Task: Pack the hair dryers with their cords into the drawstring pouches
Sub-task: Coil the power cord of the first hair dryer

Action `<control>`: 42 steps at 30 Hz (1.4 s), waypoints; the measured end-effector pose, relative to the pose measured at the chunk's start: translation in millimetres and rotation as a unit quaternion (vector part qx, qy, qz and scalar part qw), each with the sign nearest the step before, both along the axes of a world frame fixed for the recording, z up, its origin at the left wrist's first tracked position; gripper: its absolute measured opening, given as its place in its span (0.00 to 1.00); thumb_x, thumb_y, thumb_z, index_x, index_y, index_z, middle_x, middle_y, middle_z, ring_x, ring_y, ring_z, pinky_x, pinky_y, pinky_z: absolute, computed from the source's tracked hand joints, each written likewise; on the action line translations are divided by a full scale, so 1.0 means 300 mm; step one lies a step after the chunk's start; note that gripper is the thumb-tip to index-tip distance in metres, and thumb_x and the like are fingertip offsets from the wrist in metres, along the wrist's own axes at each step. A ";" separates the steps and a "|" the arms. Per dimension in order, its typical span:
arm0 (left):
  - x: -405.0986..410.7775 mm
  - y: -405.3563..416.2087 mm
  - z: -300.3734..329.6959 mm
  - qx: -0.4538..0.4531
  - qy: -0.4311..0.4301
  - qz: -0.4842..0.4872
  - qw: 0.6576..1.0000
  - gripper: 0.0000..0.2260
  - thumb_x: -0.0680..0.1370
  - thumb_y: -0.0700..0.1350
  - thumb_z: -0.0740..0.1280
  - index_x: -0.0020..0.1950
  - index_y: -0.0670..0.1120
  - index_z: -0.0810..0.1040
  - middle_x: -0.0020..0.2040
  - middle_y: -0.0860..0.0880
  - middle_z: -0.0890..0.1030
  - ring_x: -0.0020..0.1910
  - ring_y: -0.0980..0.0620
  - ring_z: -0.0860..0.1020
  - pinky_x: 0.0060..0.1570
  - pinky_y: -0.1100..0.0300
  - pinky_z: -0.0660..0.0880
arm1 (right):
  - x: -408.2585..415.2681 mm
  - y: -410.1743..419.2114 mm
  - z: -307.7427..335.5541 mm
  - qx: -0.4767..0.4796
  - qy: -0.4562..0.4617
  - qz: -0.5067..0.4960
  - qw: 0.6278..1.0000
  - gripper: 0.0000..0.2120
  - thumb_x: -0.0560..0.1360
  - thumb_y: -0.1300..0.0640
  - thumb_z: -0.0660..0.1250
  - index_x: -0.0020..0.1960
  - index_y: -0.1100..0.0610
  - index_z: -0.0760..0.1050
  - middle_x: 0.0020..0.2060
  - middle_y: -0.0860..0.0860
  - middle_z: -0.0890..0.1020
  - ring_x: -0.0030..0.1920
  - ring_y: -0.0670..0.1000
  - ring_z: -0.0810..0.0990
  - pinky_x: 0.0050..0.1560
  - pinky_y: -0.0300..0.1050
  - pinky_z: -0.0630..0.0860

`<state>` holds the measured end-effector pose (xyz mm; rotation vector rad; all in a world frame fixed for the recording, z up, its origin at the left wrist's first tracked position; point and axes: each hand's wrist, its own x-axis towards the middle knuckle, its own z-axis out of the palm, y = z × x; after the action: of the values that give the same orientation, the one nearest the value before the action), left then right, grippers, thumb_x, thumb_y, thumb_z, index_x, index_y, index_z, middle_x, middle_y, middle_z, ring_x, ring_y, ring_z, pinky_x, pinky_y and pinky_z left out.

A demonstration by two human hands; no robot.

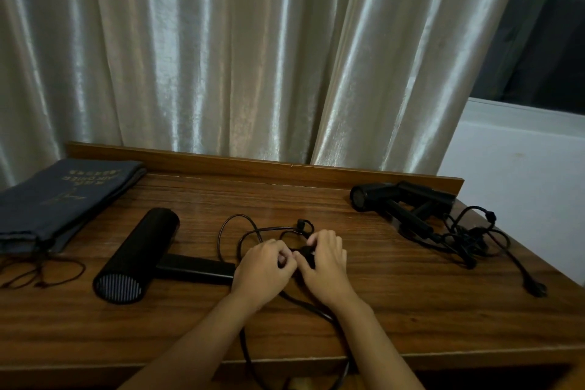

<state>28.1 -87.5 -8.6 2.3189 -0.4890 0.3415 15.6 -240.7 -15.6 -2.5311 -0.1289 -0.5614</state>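
Head cam: nothing's packed so far. The pouches [60, 199] lie flat at the table's [316, 320] far left. Both hands, left [264, 266] and right [326, 258], are together mid-table, pinching the cord [231, 225] into a bundle. Its dryer [136, 255] lies just left of them, barrel running diagonally, grille towards me, handle pointing right. Two more dryers [402, 203] wait far right, cords tangled

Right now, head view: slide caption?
Both hands gather the cord beside a dryer; pouches wait left.
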 end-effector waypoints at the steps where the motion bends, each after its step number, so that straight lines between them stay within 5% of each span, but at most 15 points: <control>1: -0.001 -0.001 0.003 -0.004 0.007 0.004 1.000 0.07 0.78 0.53 0.63 0.41 0.56 0.76 0.38 0.57 0.77 0.36 0.60 0.75 0.33 0.63 0.71 | 0.002 0.001 0.002 0.012 0.020 0.007 1.000 0.09 0.76 0.46 0.62 0.51 0.46 0.63 0.48 0.40 0.64 0.50 0.45 0.64 0.50 0.42 0.61; 8: -0.006 -0.002 0.015 0.050 0.031 -0.006 0.998 0.13 0.71 0.68 0.62 0.48 0.61 0.70 0.39 0.58 0.77 0.39 0.64 0.74 0.41 0.61 0.69 | -0.006 -0.005 0.026 0.164 0.093 0.025 0.982 0.10 0.82 0.52 0.56 0.62 0.42 0.67 0.58 0.41 0.70 0.60 0.42 0.68 0.59 0.42 0.66; 12: -0.005 -0.007 0.014 0.092 0.018 -0.004 0.996 0.27 0.63 0.78 0.58 0.48 0.59 0.67 0.38 0.59 0.75 0.39 0.65 0.71 0.45 0.59 0.67 | -0.031 -0.027 0.056 0.373 0.074 0.043 0.924 0.18 0.75 0.57 0.73 0.61 0.49 0.71 0.54 0.52 0.80 0.51 0.52 0.82 0.49 0.45 0.81; 15: -0.008 -0.014 0.008 0.107 -0.001 0.007 0.994 0.30 0.62 0.81 0.55 0.47 0.58 0.69 0.38 0.59 0.74 0.39 0.62 0.72 0.49 0.58 0.68 | -0.039 -0.033 0.063 0.419 0.075 0.042 0.904 0.23 0.68 0.59 0.79 0.58 0.51 0.72 0.48 0.56 0.80 0.41 0.54 0.81 0.40 0.44 0.80; 19: -0.011 -0.019 0.018 0.104 0.000 0.007 0.995 0.25 0.69 0.77 0.53 0.45 0.57 0.69 0.36 0.59 0.74 0.39 0.61 0.72 0.54 0.56 0.68 | -0.030 -0.034 0.059 0.412 0.089 0.044 0.906 0.18 0.69 0.45 0.76 0.53 0.53 0.79 0.46 0.53 0.82 0.40 0.49 0.80 0.39 0.40 0.79; 21: -0.011 -0.015 0.024 0.072 0.009 0.013 0.997 0.21 0.74 0.72 0.53 0.43 0.57 0.70 0.35 0.58 0.76 0.38 0.61 0.74 0.55 0.55 0.69 | -0.030 -0.034 0.060 0.423 0.085 0.053 0.900 0.21 0.74 0.38 0.66 0.46 0.56 0.83 0.35 0.46 0.82 0.34 0.44 0.78 0.34 0.34 0.74; 24: -0.009 -0.010 0.024 0.073 0.009 0.023 0.997 0.15 0.79 0.65 0.55 0.46 0.56 0.72 0.35 0.57 0.76 0.39 0.59 0.75 0.57 0.55 0.70 | -0.032 -0.039 0.060 0.434 0.078 0.055 0.896 0.24 0.82 0.44 0.57 0.41 0.59 0.82 0.33 0.51 0.83 0.35 0.47 0.79 0.38 0.37 0.75; 28: -0.002 -0.020 0.015 0.083 -0.002 0.046 0.995 0.12 0.82 0.56 0.59 0.57 0.54 0.77 0.34 0.58 0.71 0.43 0.56 0.76 0.59 0.56 0.70 | -0.037 -0.052 0.054 0.409 0.056 0.092 0.906 0.17 0.80 0.52 0.65 0.38 0.60 0.82 0.38 0.57 0.83 0.41 0.50 0.81 0.48 0.41 0.75; 30: -0.003 -0.028 0.012 0.085 -0.007 0.057 0.995 0.12 0.82 0.54 0.59 0.60 0.54 0.77 0.35 0.58 0.71 0.45 0.56 0.78 0.59 0.57 0.69 | -0.036 -0.053 0.055 0.414 0.052 0.085 0.905 0.06 0.75 0.54 0.72 0.44 0.57 0.81 0.40 0.57 0.82 0.41 0.47 0.81 0.45 0.41 0.76; 31: -0.005 -0.029 0.012 0.088 -0.008 0.058 0.994 0.11 0.82 0.54 0.59 0.59 0.54 0.78 0.35 0.58 0.72 0.45 0.56 0.78 0.58 0.57 0.69 | -0.035 -0.050 0.055 0.428 0.059 0.062 0.900 0.09 0.72 0.55 0.75 0.50 0.55 0.79 0.43 0.54 0.80 0.41 0.45 0.81 0.41 0.38 0.77; 35: -0.008 -0.025 0.021 0.082 0.004 0.033 0.996 0.09 0.81 0.55 0.60 0.54 0.57 0.79 0.37 0.58 0.77 0.45 0.57 0.78 0.57 0.56 0.72 | -0.022 -0.057 0.062 0.454 0.111 -0.013 0.884 0.44 0.65 0.54 0.81 0.73 0.44 0.59 0.60 0.48 0.71 0.53 0.47 0.80 0.42 0.37 0.75; 37: -0.010 -0.017 0.025 0.065 0.009 0.019 0.998 0.09 0.81 0.53 0.60 0.57 0.56 0.79 0.44 0.57 0.81 0.48 0.59 0.78 0.58 0.55 0.74 | -0.017 -0.066 0.064 0.468 0.123 0.000 0.875 0.51 0.65 0.56 0.81 0.77 0.40 0.52 0.59 0.48 0.74 0.53 0.46 0.80 0.50 0.42 0.76; 40: -0.014 -0.002 0.027 0.057 0.006 -0.006 0.998 0.10 0.81 0.52 0.60 0.60 0.58 0.77 0.47 0.57 0.82 0.49 0.60 0.78 0.57 0.56 0.74 | -0.006 -0.066 0.059 0.476 0.142 -0.004 0.868 0.49 0.69 0.60 0.77 0.79 0.43 0.51 0.45 0.44 0.86 0.54 0.48 0.81 0.67 0.57 0.71; 42: -0.018 -0.001 0.031 0.057 0.004 -0.021 0.998 0.10 0.80 0.55 0.60 0.59 0.59 0.77 0.40 0.56 0.81 0.42 0.61 0.77 0.49 0.58 0.75 | 0.000 -0.061 0.059 0.479 0.136 -0.022 0.867 0.42 0.73 0.62 0.73 0.79 0.49 0.55 0.45 0.45 0.86 0.54 0.48 0.81 0.65 0.54 0.73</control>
<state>22.8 -87.9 0.6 2.4163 -0.5659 0.2916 15.6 -258.9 2.0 -1.5994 0.2590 -0.1839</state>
